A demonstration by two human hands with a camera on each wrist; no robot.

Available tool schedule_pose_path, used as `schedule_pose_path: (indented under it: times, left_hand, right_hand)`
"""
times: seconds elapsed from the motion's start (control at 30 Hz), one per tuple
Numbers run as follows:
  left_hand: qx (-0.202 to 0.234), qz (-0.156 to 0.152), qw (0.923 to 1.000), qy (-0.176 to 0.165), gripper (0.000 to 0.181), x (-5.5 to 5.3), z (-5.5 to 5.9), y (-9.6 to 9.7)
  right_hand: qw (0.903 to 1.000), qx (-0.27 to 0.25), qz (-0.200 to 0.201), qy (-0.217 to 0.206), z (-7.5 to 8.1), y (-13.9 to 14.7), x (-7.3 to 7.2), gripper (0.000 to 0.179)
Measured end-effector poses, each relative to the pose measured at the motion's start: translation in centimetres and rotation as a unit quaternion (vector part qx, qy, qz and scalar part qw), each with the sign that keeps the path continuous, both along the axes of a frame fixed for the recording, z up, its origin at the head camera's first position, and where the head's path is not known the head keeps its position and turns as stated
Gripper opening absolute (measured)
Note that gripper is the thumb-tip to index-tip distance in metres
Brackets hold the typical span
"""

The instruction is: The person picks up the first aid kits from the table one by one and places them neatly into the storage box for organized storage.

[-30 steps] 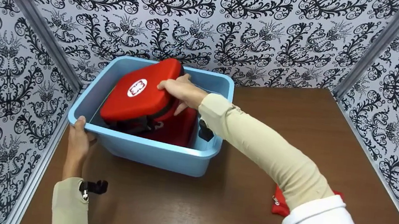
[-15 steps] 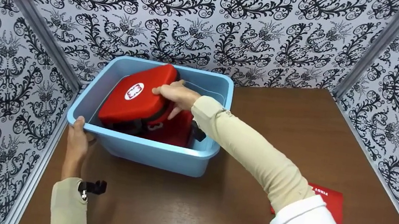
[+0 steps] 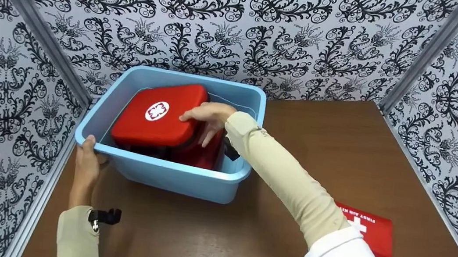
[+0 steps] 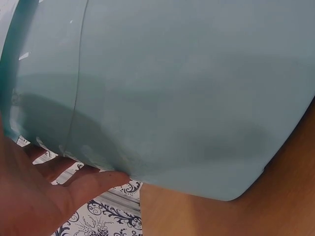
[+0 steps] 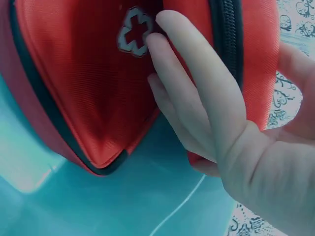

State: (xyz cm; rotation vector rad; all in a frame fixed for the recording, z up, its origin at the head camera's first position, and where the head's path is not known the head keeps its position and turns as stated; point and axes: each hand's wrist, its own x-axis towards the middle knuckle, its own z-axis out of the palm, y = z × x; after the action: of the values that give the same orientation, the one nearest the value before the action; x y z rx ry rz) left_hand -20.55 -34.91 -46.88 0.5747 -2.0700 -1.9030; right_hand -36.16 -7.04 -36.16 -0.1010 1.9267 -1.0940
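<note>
A light blue plastic tub (image 3: 173, 178) stands on the table with red first-aid cases inside. The upper case (image 3: 136, 123), bearing a white round emblem, lies tilted over a lower red case (image 3: 205, 158). My right hand (image 3: 211, 115) holds the upper case at its right edge, thumb on the lid. In the right wrist view its fingers (image 5: 197, 93) lie along the zippered side, near the lower case (image 5: 93, 93) with its cross emblem. My left hand (image 3: 88, 165) grips the tub's near left corner, thumb over the rim and fingers outside, against the wall (image 4: 187, 98).
A flat red first-aid pouch (image 3: 373, 240) with a white cross lies at the right of the brown table (image 3: 311, 143), partly covered by my right sleeve. Patterned walls (image 3: 294, 35) enclose the table at the back and both sides.
The upper case has come down flatter into the tub, with my right hand moving down along with it. More of the red pouch shows beside my sleeve. My left hand keeps its place.
</note>
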Motion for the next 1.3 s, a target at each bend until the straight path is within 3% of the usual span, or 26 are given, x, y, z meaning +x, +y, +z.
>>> schedule_pose_path:
  times: [0.17, 0.37, 0.43, 0.5, 0.6, 0.7, 0.83, 1.07, 1.2, 1.3]
  left_hand:
    - [-0.001, -0.006, 1.0000, 0.002, 0.063, 0.1, 0.0, 0.0]
    - [-0.006, 0.002, 0.9999, -0.013, 0.063, 0.0, 0.1, -0.4]
    - [-0.003, 0.003, 0.9999, -0.014, 0.063, 0.0, 0.1, -0.5]
    - [0.002, 0.004, 0.9999, -0.014, 0.063, 0.0, 0.1, -0.4]
    - [0.014, -0.001, 0.9998, -0.011, 0.062, 0.0, 0.1, -0.2]
    - [0.014, -0.004, 0.9998, -0.010, 0.062, 0.0, 0.1, 0.0]
    - [0.006, -0.001, 0.9999, -0.012, 0.062, -0.1, 0.1, 0.1]
    - [-0.003, 0.010, 0.9999, -0.003, 0.064, -0.2, 0.1, 0.1]
    - [-0.009, 0.011, 0.9999, 0.002, 0.064, -0.2, 0.1, 0.0]
    - [-0.008, 0.013, 0.9999, -0.003, 0.064, -0.1, 0.1, 0.0]
  right_hand:
    - [0.9996, 0.021, -0.006, -0.016, -2.8, -0.4, -1.3, 0.062]
    - [0.9989, 0.035, -0.017, -0.025, -7.4, -1.1, -4.2, 0.084]
    - [0.9986, 0.044, -0.017, -0.023, -7.8, -1.2, -4.5, 0.088]
    - [0.9986, 0.048, -0.016, -0.017, -7.0, -0.9, -3.6, 0.088]
    - [0.9983, 0.056, -0.014, 0.000, -4.0, -0.1, -1.1, 0.079]
    - [0.9965, 0.078, 0.000, 0.030, -2.0, 0.6, 0.2, 0.068]
    - [0.9911, 0.113, 0.020, 0.067, -0.6, 1.0, 0.3, 0.066]
    - [0.9907, 0.101, -0.001, 0.091, -0.1, 1.2, -0.2, 0.070]
    - [0.9802, 0.138, 0.011, 0.142, 0.0, 1.3, -0.3, 0.067]
    - [0.9771, 0.143, -0.003, 0.157, 0.4, 1.5, -0.2, 0.066]
